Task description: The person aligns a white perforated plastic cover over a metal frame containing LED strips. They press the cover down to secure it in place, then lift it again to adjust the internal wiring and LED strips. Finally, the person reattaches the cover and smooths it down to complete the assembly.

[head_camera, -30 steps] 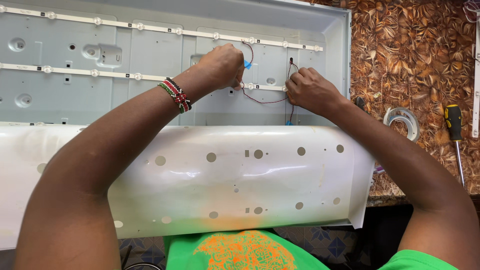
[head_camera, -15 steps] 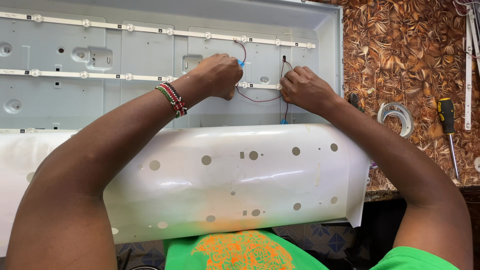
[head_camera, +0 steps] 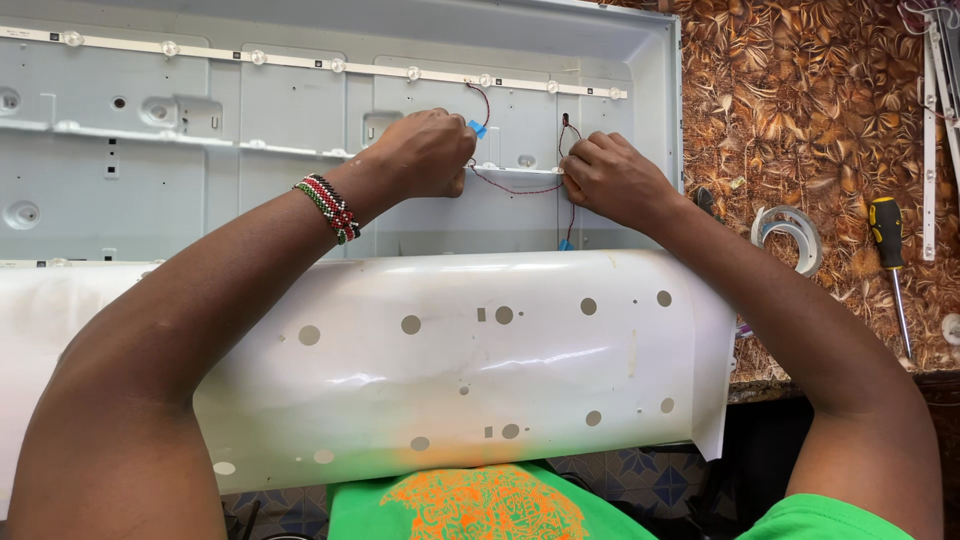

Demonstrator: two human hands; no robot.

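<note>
Hands sit almost where they were a second ago: both remain over the right end of the lower white strip of lensed lights (head_camera: 300, 152) inside the open grey metal back panel of a flat screen (head_camera: 200, 200). What has shifted is small. The view has drifted a little, and the left hand (head_camera: 425, 152) has closed in slightly on the thin red wire (head_camera: 515, 187), which now sags in a shallow loop between the two hands. A small blue connector (head_camera: 478, 128) shows just above the left knuckles; the fingers are curled into a loose fist, apparently pinching the wire end, though the grip itself is hidden. The right hand (head_camera: 612, 180) is also curled, its fingertips pressed to the strip's end where the wire arrives; whether it pinches wire or strip I cannot tell. So the work stays at the same joint, with no part freed or moved away. A curved white reflector sheet with round holes (head_camera: 450, 360) lies folded toward the person. On the brown leaf-patterned counter (head_camera: 800, 120) rest a roll of clear tape (head_camera: 790, 235) and a yellow-and-black-handled screwdriver (head_camera: 887, 240).
</note>
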